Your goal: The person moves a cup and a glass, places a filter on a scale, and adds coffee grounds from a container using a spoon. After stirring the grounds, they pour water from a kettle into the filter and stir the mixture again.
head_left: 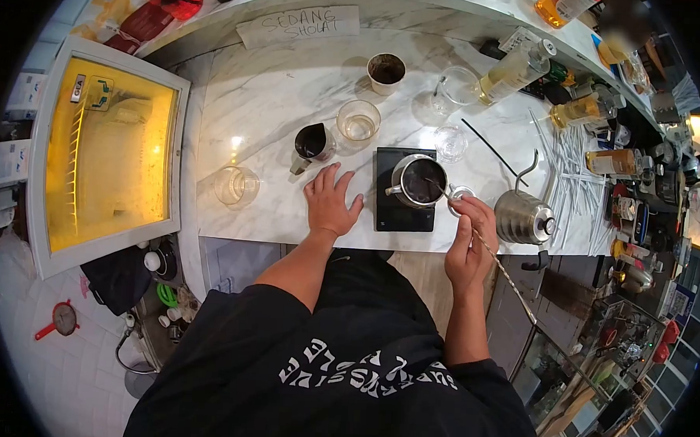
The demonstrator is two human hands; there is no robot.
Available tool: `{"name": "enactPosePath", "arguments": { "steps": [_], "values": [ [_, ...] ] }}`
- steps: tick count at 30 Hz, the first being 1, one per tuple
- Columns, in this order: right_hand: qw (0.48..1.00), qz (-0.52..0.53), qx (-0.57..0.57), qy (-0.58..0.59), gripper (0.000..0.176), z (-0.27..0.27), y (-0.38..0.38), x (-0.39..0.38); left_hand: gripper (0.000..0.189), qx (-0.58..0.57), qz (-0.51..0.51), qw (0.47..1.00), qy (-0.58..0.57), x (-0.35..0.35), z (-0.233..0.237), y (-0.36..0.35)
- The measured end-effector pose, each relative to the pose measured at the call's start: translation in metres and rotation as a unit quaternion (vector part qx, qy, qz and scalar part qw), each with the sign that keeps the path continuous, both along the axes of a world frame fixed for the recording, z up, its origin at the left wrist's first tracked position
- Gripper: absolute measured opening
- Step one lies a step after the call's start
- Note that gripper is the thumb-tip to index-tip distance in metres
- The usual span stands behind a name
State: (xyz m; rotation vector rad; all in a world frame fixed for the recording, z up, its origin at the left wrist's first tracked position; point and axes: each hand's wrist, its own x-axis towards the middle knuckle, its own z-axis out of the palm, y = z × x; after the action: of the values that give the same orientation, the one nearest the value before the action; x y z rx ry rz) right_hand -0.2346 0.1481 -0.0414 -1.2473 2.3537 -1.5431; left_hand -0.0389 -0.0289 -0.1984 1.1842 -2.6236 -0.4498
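Fingers [465, 223] of our right hand [470, 251] clamp the long twisted metal bar spoon [511, 286], slanting up-left into the steel cup [420, 180] on the black scale [397, 217]; left hand [331, 204] lies splayed just beside.

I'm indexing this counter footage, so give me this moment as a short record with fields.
surface: marble counter
left hand: open, flat on the counter, just left of the black scale
right hand: grip shut on a long bar spoon, whose tip reaches into the metal pitcher
pitcher: stands on the scale, dark contents
right of the pitcher: gooseneck kettle
further back: small dark jug, glass, paper cup
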Motion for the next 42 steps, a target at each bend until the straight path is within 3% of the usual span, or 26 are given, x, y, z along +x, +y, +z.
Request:
{"name": "enactPosePath", "arguments": {
  "steps": [42],
  "values": [
    [0.999, 0.033, 0.019, -0.007, 0.018, 0.010, -0.009, -0.001, 0.059, -0.013, 0.001, 1.000, 0.000, 0.000, -0.001, 0.002]
  ]
}}
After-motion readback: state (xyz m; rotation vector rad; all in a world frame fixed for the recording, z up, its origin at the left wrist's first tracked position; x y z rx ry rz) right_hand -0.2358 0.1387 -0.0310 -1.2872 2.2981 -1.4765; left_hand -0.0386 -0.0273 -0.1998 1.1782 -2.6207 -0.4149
